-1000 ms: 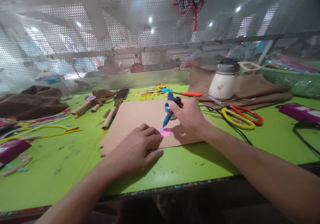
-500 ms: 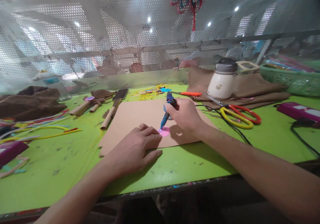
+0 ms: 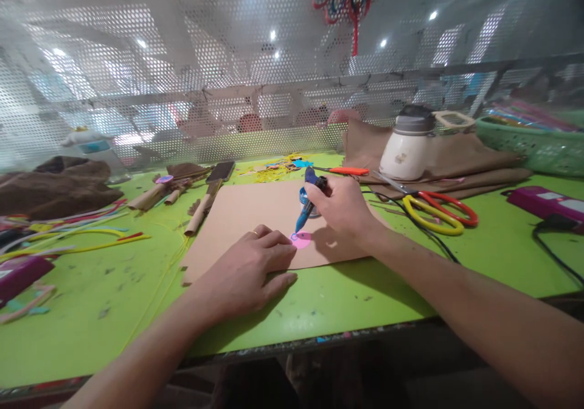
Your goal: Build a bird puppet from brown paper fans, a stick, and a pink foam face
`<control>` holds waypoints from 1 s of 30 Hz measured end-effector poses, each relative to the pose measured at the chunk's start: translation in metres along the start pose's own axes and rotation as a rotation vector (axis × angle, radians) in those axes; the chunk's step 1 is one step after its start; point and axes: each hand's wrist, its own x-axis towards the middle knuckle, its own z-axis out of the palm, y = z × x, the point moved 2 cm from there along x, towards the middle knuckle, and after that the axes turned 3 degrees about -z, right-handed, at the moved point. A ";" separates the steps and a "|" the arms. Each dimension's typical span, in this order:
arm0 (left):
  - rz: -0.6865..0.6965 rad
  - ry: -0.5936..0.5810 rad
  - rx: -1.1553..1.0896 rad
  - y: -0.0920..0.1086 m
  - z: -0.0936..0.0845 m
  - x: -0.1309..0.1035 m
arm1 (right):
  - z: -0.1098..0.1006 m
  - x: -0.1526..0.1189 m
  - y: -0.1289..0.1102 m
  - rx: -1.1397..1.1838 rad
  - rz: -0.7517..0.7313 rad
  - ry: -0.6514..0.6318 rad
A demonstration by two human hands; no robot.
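My right hand (image 3: 344, 205) grips a blue marker pen (image 3: 303, 216), tilted with its tip down on a small pink disc (image 3: 302, 242). Blue ring-shaped marks show on the disc, with a dark dot beside them. My left hand (image 3: 258, 266) lies flat, its fingertips at the disc's left edge and the thumb lower down by the paper's near edge. Under the disc is a brown sheet of card (image 3: 246, 214). A small blue round item (image 3: 303, 196) stands behind the pen, partly hidden.
Scissors with yellow and red handles (image 3: 438, 214) and an orange-handled tool (image 3: 349, 170) lie on the right. Behind stand a white bottle (image 3: 404, 153) and a green basket (image 3: 524, 144). Rolled brown pieces (image 3: 150, 196), a phone (image 3: 221, 171) and pipe cleaners (image 3: 77, 235) lie left.
The pen's tip has shifted slightly up and right over the pink disc, and the right hand with it. My left hand stays in place.
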 end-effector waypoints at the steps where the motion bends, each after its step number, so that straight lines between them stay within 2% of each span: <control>1: 0.000 0.000 -0.001 0.000 0.000 0.000 | 0.000 0.000 -0.001 0.000 -0.005 -0.006; 12: 0.005 -0.020 0.026 0.000 0.001 0.001 | 0.001 -0.001 -0.001 -0.058 -0.009 -0.025; 21: -0.002 -0.033 0.024 0.000 0.001 -0.001 | 0.000 0.001 0.001 -0.006 0.006 0.030; 30: 0.007 -0.020 0.020 -0.002 0.002 0.000 | 0.001 -0.001 0.001 0.004 -0.005 -0.017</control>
